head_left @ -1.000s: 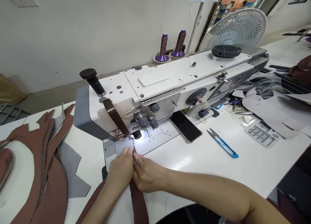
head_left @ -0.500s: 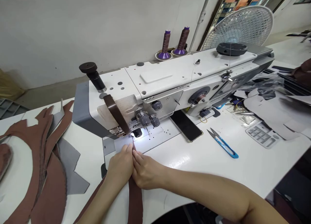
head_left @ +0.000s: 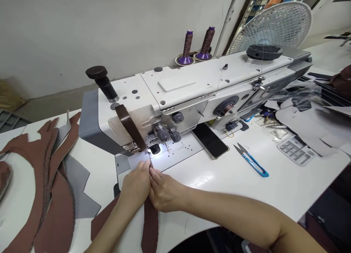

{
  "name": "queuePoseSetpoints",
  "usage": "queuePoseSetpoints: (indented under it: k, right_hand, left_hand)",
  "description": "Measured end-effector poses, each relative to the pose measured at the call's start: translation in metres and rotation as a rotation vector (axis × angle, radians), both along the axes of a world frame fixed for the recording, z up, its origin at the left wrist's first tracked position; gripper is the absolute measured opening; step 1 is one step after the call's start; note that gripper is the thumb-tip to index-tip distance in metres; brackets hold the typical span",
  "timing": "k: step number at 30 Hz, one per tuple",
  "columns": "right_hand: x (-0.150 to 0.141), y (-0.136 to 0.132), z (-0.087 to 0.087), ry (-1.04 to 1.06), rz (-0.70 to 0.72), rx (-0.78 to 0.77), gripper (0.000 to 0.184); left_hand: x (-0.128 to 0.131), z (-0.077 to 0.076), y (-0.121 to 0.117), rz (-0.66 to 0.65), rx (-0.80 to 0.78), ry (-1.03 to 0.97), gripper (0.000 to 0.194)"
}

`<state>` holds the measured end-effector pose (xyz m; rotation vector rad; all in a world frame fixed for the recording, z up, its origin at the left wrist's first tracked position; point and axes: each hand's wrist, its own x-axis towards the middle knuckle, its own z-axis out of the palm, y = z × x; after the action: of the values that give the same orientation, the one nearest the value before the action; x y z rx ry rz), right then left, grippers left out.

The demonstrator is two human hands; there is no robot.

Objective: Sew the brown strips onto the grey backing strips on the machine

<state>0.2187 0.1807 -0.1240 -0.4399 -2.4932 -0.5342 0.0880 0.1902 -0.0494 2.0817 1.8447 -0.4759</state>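
Brown strip [head_left: 150, 222], pinched between both hands [head_left: 135, 184] [head_left: 168, 193] that hide its middle, is cut off below.

Both hands are bare: the left hand [head_left: 135, 183], left of the frame's lower centre, and the right hand [head_left: 167, 192] just beside it, each with a smooth, rounded back and slender fingers. The left forearm [head_left: 115, 220] is bare too, a plain shape cut off by the bottom edge. The right forearm [head_left: 219, 209], also bare, widens toward a creased elbow [head_left: 275, 229] at lower right. A black patch [head_left: 200, 242] at bottom centre may be clothing; it is too dark to tell.
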Motion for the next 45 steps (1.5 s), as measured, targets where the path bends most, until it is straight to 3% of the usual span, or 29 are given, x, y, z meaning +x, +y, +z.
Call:
queuePoseSetpoints:
  k: [7, 19, 28, 34, 45]
  right_hand:
    - [-0.004, -0.004, 0.003, 0.056, -0.049, 0.063, 0.026]
    - [-0.001, 0.004, 0.005, 0.014, -0.068, 0.033, 0.03]
    - [-0.017, -0.032, 0.013, -0.086, -0.06, 0.017, 0.028]
    - [-0.019, -0.034, 0.005, -0.025, -0.086, 0.074, 0.029]
    - [-0.02, -0.017, -0.008, -0.033, -0.01, -0.029, 0.031]
  left_hand:
    - [0.0, 0.002, 0.001, -0.011, -0.005, 0.018, 0.042]
    - [-0.006, 0.0, 0.003, -0.031, 0.051, 0.025, 0.045]
    - [-0.007, 0.004, -0.009, -0.053, 0.03, 0.029, 0.044]
    - [-0.003, 0.002, -0.011, -0.08, 0.026, 0.034, 0.043]
    - [-0.006, 0.003, 0.0, -0.105, -0.007, 0.002, 0.035]
